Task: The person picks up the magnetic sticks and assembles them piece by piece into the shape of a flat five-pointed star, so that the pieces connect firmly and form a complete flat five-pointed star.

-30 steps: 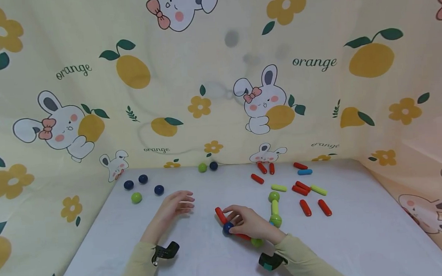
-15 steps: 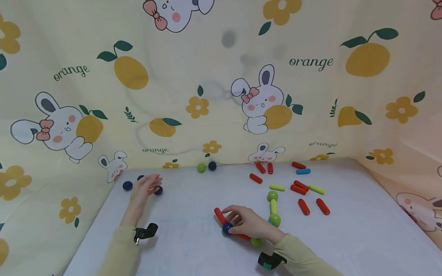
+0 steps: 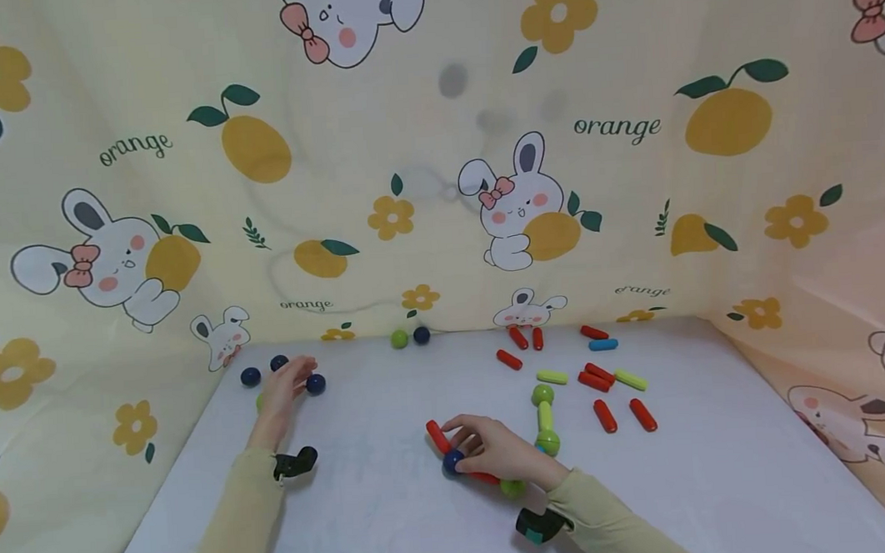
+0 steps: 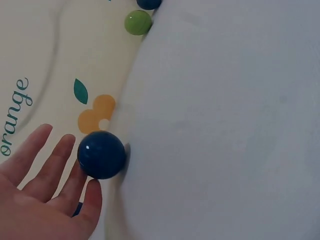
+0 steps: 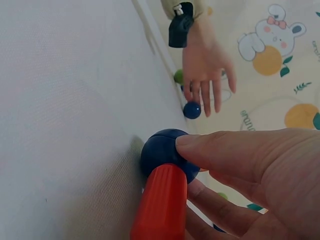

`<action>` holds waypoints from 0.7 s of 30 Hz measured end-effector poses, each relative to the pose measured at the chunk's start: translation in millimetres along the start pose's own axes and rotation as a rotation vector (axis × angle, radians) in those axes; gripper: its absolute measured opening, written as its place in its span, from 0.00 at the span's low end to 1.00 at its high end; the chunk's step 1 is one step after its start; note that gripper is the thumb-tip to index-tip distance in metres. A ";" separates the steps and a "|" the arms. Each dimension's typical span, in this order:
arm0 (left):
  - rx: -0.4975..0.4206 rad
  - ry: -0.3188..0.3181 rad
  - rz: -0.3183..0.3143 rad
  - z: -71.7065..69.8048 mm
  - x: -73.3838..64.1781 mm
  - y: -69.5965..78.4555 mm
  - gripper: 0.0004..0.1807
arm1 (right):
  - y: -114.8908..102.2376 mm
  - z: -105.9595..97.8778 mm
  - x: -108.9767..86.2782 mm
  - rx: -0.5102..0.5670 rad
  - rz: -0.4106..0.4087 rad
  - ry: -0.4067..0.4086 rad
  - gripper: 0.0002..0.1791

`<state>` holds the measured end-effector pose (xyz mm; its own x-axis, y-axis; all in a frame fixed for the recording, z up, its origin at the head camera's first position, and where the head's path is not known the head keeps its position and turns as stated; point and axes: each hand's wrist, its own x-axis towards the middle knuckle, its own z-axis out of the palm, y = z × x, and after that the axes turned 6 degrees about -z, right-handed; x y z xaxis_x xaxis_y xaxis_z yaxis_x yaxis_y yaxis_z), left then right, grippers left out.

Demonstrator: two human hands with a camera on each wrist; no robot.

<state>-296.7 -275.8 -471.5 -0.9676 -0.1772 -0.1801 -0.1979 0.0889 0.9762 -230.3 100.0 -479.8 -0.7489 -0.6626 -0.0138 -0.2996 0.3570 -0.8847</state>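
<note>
My right hand (image 3: 497,449) pinches a dark blue ball (image 3: 454,463) between thumb and fingers. Joined to that ball are a red rod (image 3: 437,435) and a second red rod (image 3: 485,478) leading to a green ball (image 3: 512,487) partly behind the hand. Beyond the hand a light green rod (image 3: 544,416) links two more green balls, with a bit of blue rod (image 3: 539,450) showing. My left hand (image 3: 282,399) reaches over the loose balls at the left, fingers extended. A dark blue ball (image 4: 101,155) lies right at its fingertips. A green ball (image 3: 260,401) is mostly hidden behind this hand.
Two other dark blue balls lie near the left hand, one of them at the table's (image 3: 379,497) left side (image 3: 250,377). A green ball (image 3: 399,339) and a blue ball (image 3: 421,335) sit by the back curtain (image 3: 441,251). Several red, green and blue rods (image 3: 605,416) are scattered at the right.
My left hand has moved left from the middle of the table to the loose balls, then lowered slightly among them. The right hand keeps its pinch on the blue ball in the same place.
</note>
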 end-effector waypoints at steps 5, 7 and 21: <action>0.026 -0.047 -0.019 5.4 -1.8 -3.5 0.30 | 1.1 -0.4 0.2 0.006 -0.008 -0.005 0.27; 0.030 -0.049 -0.026 8.1 -2.3 -5.3 0.30 | 1.3 -0.6 0.1 0.011 -0.009 -0.005 0.27; 0.299 -0.041 0.055 12.7 1.9 -24.0 0.27 | -0.8 -0.7 -0.5 0.017 -0.004 -0.011 0.26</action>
<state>-295.8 -265.8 -496.9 -0.9824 -0.1251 -0.1389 -0.1770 0.3827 0.9068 -230.1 100.6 -478.7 -0.7408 -0.6716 -0.0151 -0.2928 0.3430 -0.8925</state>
